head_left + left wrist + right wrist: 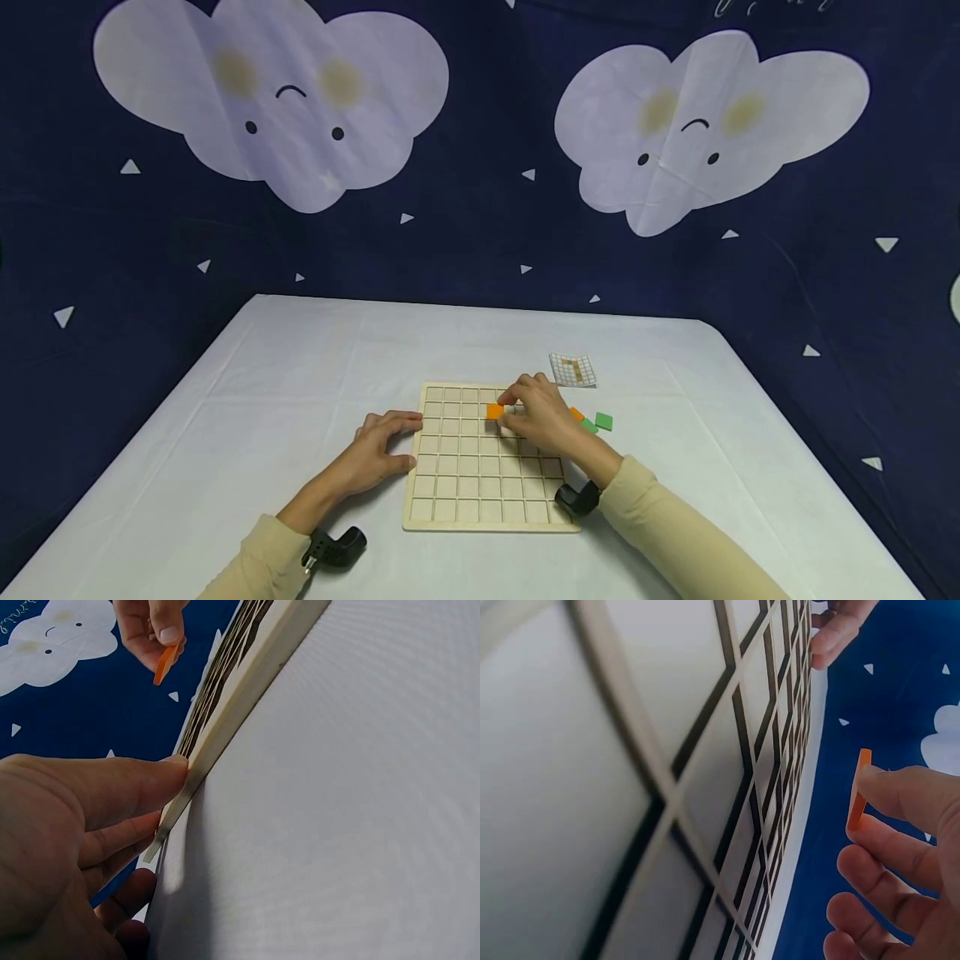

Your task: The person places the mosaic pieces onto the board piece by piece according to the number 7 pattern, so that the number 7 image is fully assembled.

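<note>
My right hand (543, 417) pinches a square orange tile (494, 412) between thumb and forefinger, over the upper part of a pale wooden grid board (447, 508). The right wrist view shows the tile (859, 791) edge-on, apart from the board's surface, with the other fingers loosely bent. At the board's left edge rests my left hand (372, 450), thumb and fingers spread apart. In the left wrist view, its thumb tip (176, 760) touches the board's side (225, 727). Part of the grid is hidden under the right hand and forearm.
Right of the board, partly behind the right wrist, lie another orange tile (576, 413) and two green tiles, one nearer (589, 426) and one farther right (604, 422). A pattern card (573, 370) with a printed grid lies beyond the board on the white table (300, 367).
</note>
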Motion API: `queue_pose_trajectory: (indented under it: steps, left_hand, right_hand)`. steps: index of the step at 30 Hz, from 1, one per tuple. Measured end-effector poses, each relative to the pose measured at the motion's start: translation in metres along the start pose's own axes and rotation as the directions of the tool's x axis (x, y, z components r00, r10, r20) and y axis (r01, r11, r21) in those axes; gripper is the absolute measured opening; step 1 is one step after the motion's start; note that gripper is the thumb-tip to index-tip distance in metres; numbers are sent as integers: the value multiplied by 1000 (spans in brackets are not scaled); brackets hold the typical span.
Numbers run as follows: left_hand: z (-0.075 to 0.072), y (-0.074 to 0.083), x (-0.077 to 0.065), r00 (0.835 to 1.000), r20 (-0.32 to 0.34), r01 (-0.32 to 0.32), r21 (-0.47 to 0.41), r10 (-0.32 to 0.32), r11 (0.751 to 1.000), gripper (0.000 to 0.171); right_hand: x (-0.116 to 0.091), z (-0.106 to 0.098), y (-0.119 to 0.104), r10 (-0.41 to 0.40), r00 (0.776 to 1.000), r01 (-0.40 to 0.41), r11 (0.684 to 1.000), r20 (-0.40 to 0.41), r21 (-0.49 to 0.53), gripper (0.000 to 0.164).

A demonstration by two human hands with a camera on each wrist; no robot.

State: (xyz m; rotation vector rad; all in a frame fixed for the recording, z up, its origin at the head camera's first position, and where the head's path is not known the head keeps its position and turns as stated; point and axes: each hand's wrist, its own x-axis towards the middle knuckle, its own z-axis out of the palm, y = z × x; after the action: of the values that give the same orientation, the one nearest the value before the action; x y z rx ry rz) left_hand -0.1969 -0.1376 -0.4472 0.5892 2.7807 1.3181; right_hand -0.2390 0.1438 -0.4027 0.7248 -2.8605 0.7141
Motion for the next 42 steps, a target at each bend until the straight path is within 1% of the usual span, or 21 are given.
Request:
queue_pose_trajectory:
  steps: [9, 23, 32, 42]
  left_hand:
    - [0, 0, 0, 1000, 0, 2, -5, -2, 1000, 46]
    - [-1, 0, -1, 1000, 1, -10, 0, 10, 1000, 47]
    - [0, -1, -1, 1000, 3, -5, -13, 5, 1000, 47]
    - [0, 0, -1, 1000, 3, -4, -6, 4, 1000, 47]
  right_hand:
    - [10, 4, -7, -14, 1000, 14, 1000, 12, 2, 19]
    - [23, 12, -12, -30, 999, 31, 999, 29, -42, 19]
    - [27, 17, -14, -65, 997, 68, 994, 39, -86, 20]
    - [33, 21, -16, -32, 997, 40, 993, 74, -113, 22]
